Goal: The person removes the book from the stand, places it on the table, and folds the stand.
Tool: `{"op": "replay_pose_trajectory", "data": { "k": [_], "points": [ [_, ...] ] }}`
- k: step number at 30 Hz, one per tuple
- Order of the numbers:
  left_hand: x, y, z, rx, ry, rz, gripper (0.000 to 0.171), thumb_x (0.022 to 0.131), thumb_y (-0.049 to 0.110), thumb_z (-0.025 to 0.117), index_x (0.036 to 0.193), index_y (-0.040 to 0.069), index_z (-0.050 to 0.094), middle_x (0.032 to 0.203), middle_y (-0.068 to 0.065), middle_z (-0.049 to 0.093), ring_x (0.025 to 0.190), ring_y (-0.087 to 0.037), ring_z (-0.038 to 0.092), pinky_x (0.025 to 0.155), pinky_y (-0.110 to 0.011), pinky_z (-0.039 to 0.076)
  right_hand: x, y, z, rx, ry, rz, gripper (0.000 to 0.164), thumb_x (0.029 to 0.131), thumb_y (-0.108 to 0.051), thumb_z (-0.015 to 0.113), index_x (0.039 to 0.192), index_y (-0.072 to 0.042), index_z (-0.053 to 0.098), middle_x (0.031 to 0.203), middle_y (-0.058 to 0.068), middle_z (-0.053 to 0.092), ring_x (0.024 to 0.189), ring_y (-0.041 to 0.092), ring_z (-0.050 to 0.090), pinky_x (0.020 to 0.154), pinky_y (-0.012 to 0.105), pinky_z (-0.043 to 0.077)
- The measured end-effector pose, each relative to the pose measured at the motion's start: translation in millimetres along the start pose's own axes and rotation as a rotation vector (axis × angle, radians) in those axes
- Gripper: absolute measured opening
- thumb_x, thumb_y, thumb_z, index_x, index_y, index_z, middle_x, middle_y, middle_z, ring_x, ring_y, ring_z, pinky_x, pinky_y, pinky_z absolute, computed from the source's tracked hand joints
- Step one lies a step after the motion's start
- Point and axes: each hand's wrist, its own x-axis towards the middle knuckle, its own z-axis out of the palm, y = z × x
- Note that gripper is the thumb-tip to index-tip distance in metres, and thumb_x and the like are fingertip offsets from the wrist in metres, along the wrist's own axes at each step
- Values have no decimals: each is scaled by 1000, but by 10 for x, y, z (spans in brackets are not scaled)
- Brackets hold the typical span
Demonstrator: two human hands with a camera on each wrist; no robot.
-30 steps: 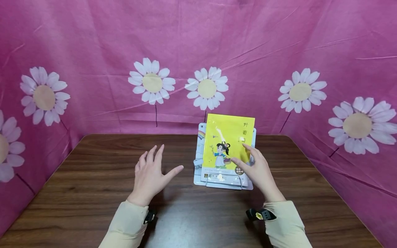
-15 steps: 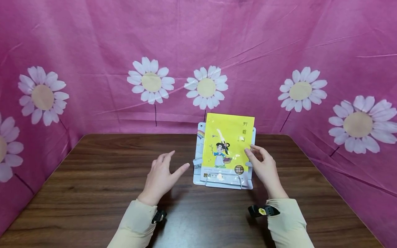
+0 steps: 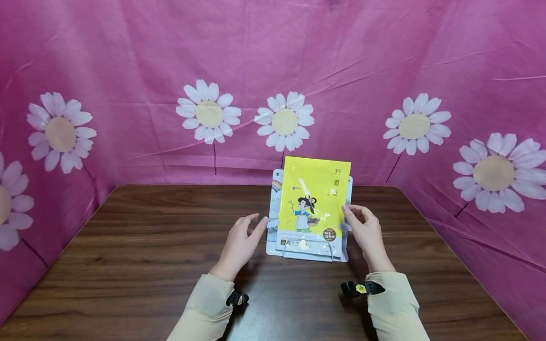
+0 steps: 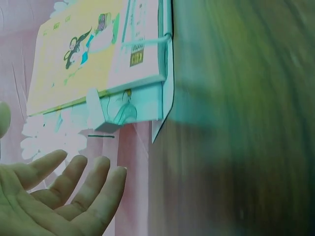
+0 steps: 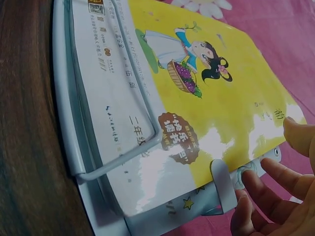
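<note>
A yellow book (image 3: 317,182) with a cartoon girl on its cover leans upright on a pale blue book stand (image 3: 271,244). A wire bar crosses the front of its lower edge. My left hand (image 3: 239,246) is by the stand's left side, its thumb near the side clip (image 4: 96,110). The left wrist view shows its fingers loosely bent and apart from the stand. My right hand (image 3: 368,237) is at the book's right edge, thumb toward the cover. In the right wrist view its loosely bent fingers are close to the right clip (image 5: 224,187); contact is unclear.
The stand is on a dark brown wooden table (image 3: 141,255), near its back edge. Behind and on both sides hangs a pink cloth (image 3: 141,52) printed with large white daisies. Each wrist wears a black strap.
My left hand has moved right, toward the stand's left side. My right hand has shifted from before the cover to the book's right edge. Book and stand stay in place.
</note>
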Motion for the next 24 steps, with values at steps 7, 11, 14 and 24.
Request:
{"op": "replay_pose_trajectory", "data": {
  "k": [7,11,14,24],
  "points": [
    [34,69,106,-73,-35,3,56,101,51,47,137,8,58,137,-10,57,107,-23,59,91,-43,52,32,28,5,1,-17,21,60,98,-51,53,135,-4,55,119,14,56,100,17,48,74,20,49],
    [47,99,146,-121,-59,1,53,103,47,45,137,7,58,135,-11,58,109,-23,60,93,-43,52,41,45,11,-2,-38,27,61,98,-52,52,136,-5,55,124,17,57,104,19,51,75,20,49],
    [53,119,172,-156,-78,-3,53,104,45,44,138,7,57,134,-11,58,109,-23,60,94,-44,51,45,55,12,-12,-52,32,63,98,-53,51,139,-5,53,131,17,56,109,22,50,78,19,45],
    [92,125,282,-251,-112,5,60,104,49,41,141,3,53,131,-15,61,110,-24,60,98,-44,50,34,41,10,8,-68,32,64,99,-51,52,142,-3,51,135,21,55,110,27,55,76,26,55]
  ]
}}
